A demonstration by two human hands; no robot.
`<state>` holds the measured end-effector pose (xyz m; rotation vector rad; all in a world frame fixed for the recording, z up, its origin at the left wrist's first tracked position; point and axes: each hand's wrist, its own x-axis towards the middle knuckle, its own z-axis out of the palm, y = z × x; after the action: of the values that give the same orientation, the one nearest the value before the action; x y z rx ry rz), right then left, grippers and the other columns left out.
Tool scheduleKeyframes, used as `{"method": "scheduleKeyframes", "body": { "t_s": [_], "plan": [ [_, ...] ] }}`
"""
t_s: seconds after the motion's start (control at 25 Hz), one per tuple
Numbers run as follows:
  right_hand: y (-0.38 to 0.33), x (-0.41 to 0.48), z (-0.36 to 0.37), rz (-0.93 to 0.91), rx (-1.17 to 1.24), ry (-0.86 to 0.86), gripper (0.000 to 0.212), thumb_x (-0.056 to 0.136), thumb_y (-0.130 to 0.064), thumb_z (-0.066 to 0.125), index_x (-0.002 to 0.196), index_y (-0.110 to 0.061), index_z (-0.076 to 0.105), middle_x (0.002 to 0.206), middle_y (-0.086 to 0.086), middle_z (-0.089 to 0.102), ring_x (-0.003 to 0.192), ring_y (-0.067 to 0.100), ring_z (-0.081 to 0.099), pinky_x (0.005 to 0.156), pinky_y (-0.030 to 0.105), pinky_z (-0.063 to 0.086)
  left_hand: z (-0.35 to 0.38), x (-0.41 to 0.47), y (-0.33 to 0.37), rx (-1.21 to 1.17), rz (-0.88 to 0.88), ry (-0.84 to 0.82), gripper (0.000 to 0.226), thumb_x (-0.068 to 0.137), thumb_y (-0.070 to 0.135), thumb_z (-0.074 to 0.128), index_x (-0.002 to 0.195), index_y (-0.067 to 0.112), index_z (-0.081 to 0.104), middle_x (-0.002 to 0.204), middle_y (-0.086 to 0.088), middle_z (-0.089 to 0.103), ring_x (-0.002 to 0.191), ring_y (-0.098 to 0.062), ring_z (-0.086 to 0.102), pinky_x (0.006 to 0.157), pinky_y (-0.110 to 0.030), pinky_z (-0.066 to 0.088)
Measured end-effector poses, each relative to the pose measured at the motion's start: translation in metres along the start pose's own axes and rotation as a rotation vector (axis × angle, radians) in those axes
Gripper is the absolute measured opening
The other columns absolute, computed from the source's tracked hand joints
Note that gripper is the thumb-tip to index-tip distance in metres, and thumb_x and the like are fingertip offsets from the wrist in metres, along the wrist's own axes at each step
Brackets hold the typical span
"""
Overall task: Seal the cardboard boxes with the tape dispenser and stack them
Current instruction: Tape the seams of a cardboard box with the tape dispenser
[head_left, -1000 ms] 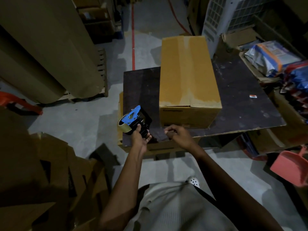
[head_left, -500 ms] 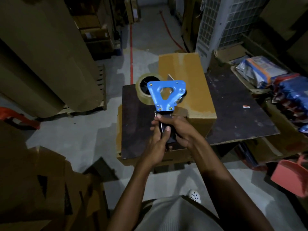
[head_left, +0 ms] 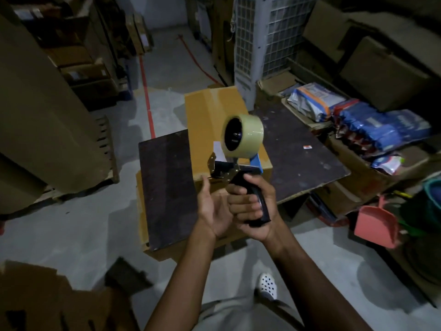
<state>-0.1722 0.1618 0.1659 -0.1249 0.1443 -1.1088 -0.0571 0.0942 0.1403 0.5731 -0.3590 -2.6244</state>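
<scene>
A closed cardboard box (head_left: 210,120) lies lengthwise on a dark board table (head_left: 167,185). In front of it I hold up the tape dispenser (head_left: 241,149), its clear tape roll on top and its blue side plate turned away to the right. My right hand (head_left: 254,206) grips its black handle. My left hand (head_left: 213,206) is beside it, palm up with fingers relaxed, touching the right hand and holding nothing. The dispenser hides part of the box's near end.
Flattened cardboard sheets (head_left: 43,120) lean at the left. Blue and white packets (head_left: 372,127) fill open cartons at the right, beside a pink dustpan (head_left: 374,223). A wire cage (head_left: 274,32) stands behind the table. Loose cardboard (head_left: 47,299) lies at my lower left.
The dispenser passed from my left hand to my right and turned, so the tape roll now faces me. My left hand let go and opened.
</scene>
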Motion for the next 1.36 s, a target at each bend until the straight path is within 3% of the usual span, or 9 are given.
{"method": "scheduleKeyframes", "body": {
  "t_s": [0.08,0.24,0.44,0.6,0.68,0.76,1.0,1.2,1.36],
  "plan": [
    [0.002,-0.010,-0.007,0.022,-0.001,-0.029,0.032,0.091,-0.032,0.057,0.080,-0.021,0.029,0.053,-0.007,0.040,0.040,0.001,0.035,0.034,0.011,0.032,0.000,0.004,0.009,0.118,-0.038,-0.064,0.113,0.090,0.084,0.024,0.116,-0.018,0.065,0.105,-0.048,0.061,0.101,-0.056,0.066,0.096,-0.061,0.053],
    [0.005,-0.030,-0.024,0.084,-0.084,0.019,0.030,0.087,-0.032,0.058,0.086,-0.019,0.031,0.054,-0.004,0.039,0.041,0.008,0.037,0.034,0.016,0.032,0.014,0.006,0.011,0.194,0.016,0.126,0.089,0.095,0.076,0.031,0.122,-0.001,0.066,0.111,-0.029,0.071,0.078,-0.041,0.074,0.065,-0.042,0.063],
    [0.001,-0.041,-0.031,-0.071,-0.609,0.502,0.018,0.074,-0.021,0.061,0.086,-0.008,0.058,0.070,0.010,0.052,0.052,0.023,0.046,0.056,0.034,0.046,0.015,0.008,0.020,0.349,0.095,0.154,0.082,0.094,0.075,0.039,0.129,0.007,0.068,0.127,-0.021,0.067,0.097,-0.036,0.068,0.068,-0.044,0.056],
    [0.011,-0.034,-0.038,-0.307,-0.721,0.751,0.016,0.066,-0.017,0.065,0.070,-0.007,0.053,0.057,0.010,0.045,0.044,0.022,0.037,0.048,0.031,0.040,0.020,0.017,0.024,0.333,-0.060,0.254,0.081,0.091,0.067,0.051,0.132,-0.002,0.057,0.122,-0.024,0.066,0.101,-0.033,0.064,0.080,-0.047,0.055],
    [0.014,-0.040,-0.040,-0.398,-0.767,0.743,0.012,0.068,-0.013,0.066,0.071,-0.005,0.057,0.062,0.014,0.042,0.045,0.021,0.037,0.050,0.034,0.038,0.018,0.023,0.023,0.280,-0.112,0.306,0.079,0.091,0.064,0.047,0.137,0.000,0.055,0.133,-0.026,0.063,0.120,-0.036,0.060,0.088,-0.054,0.049],
    [0.009,-0.050,-0.037,-0.415,-0.840,0.706,0.009,0.073,-0.008,0.065,0.077,-0.002,0.061,0.062,0.014,0.043,0.045,0.021,0.038,0.049,0.033,0.038,0.014,0.027,0.024,0.291,-0.147,0.312,0.073,0.093,0.059,0.044,0.136,0.002,0.058,0.130,-0.027,0.064,0.121,-0.040,0.060,0.088,-0.056,0.048],
    [-0.015,-0.072,-0.040,-0.428,-0.865,0.702,0.012,0.081,0.003,0.057,0.091,0.005,0.063,0.060,0.014,0.045,0.042,0.020,0.040,0.045,0.030,0.039,0.016,0.041,0.032,0.319,-0.191,0.292,0.035,0.085,0.032,0.061,0.097,-0.001,0.067,0.082,-0.015,0.066,0.061,-0.024,0.060,0.051,-0.025,0.052],
    [-0.055,-0.078,-0.047,-0.406,-0.834,0.684,0.017,0.073,-0.003,0.060,0.088,0.003,0.061,0.061,0.014,0.042,0.042,0.020,0.039,0.045,0.030,0.040,0.025,0.072,0.026,0.126,-0.108,0.258,0.016,0.077,-0.007,0.054,0.091,-0.007,0.062,0.077,-0.019,0.068,0.060,-0.027,0.069,0.051,-0.030,0.059],
    [-0.099,-0.082,-0.049,-0.395,-0.896,0.684,0.012,0.075,-0.003,0.061,0.087,0.001,0.063,0.062,0.015,0.045,0.045,0.020,0.040,0.047,0.031,0.040,0.033,0.106,0.034,0.020,-0.143,0.256,0.031,0.102,0.015,0.046,0.108,-0.012,0.061,0.095,-0.027,0.070,0.069,-0.034,0.071,0.055,-0.037,0.061]
  ]
}}
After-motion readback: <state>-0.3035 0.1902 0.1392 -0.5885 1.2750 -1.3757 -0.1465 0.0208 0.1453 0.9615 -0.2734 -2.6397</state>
